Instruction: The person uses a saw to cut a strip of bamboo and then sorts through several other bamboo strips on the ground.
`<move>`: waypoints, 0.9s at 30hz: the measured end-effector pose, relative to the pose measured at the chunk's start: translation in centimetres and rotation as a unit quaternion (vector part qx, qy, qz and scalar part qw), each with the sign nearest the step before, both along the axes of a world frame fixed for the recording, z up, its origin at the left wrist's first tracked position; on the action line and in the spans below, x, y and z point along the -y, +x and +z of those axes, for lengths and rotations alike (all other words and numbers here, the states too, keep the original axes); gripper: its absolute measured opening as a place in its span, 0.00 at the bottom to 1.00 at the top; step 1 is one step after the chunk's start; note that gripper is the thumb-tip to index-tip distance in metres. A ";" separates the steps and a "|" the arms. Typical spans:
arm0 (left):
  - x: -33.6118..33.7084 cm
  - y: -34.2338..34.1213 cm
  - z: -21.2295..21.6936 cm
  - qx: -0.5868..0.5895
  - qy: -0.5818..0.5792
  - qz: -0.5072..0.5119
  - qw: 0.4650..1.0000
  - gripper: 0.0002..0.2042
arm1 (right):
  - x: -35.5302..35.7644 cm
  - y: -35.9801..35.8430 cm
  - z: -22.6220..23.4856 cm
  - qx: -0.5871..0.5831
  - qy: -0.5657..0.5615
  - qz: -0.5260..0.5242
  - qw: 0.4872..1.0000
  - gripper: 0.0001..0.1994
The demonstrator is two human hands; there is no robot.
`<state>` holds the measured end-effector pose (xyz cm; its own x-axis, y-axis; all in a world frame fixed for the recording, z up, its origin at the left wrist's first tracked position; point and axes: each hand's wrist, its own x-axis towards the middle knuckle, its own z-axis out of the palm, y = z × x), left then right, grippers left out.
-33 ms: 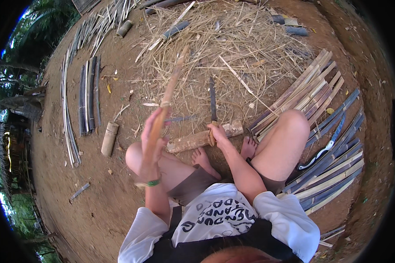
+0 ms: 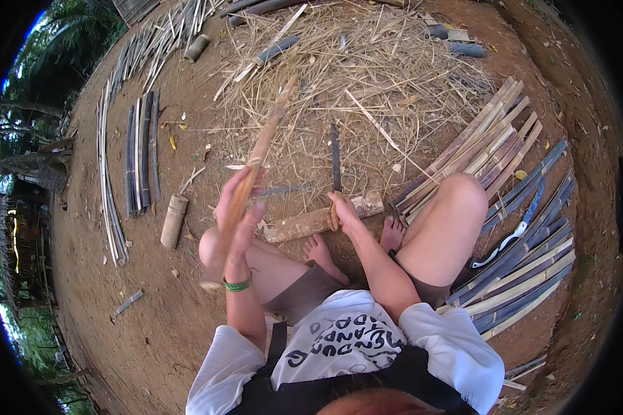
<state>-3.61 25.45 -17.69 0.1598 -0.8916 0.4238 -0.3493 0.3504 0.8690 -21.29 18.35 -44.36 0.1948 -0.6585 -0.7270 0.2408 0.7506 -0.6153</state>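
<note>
My left hand is closed around a long pale bamboo strip, which it holds up at a slant pointing away from me. The wrist wears a green band. My right hand grips the handle of a dark-bladed knife whose blade points away over the ground. That hand rests on a short bamboo log lying crosswise just in front of my bare feet. I sit on the dirt with my knees spread.
A heap of dry shavings lies ahead. Split bamboo slats and darker strips are laid out at my right, with a curved white-handled tool on them. A short bamboo tube and long strips lie left.
</note>
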 end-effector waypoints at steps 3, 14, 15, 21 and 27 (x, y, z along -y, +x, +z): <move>2.3 5.3 0.9 0.252 -0.037 0.112 0.960 0.19 | 0.3 0.7 2.9 0.145 0.063 -0.032 0.987 0.17; 11.8 5.0 16.4 -0.118 -0.366 -0.078 0.920 0.17 | 1.0 0.2 7.0 0.036 -0.245 -0.147 0.958 0.15; 10.4 4.3 17.8 -0.107 -0.375 -0.072 0.918 0.18 | 0.8 -0.4 8.7 0.044 -0.243 -0.136 0.960 0.15; 2.3 -2.8 21.4 -0.117 -0.410 -0.111 0.898 0.29 | -0.5 -4.7 18.5 0.056 -0.297 0.020 0.953 0.16; 2.1 -0.9 15.0 -0.165 -0.307 -0.256 0.902 0.34 | -3.6 -4.2 19.8 -0.040 -0.398 0.033 0.916 0.14</move>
<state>-4.53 23.33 -2.71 0.0022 -0.4987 0.8668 0.2372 0.8423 0.4841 -25.50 21.99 -24.52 0.2207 -0.9747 -0.0343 0.1420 0.0669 -0.9876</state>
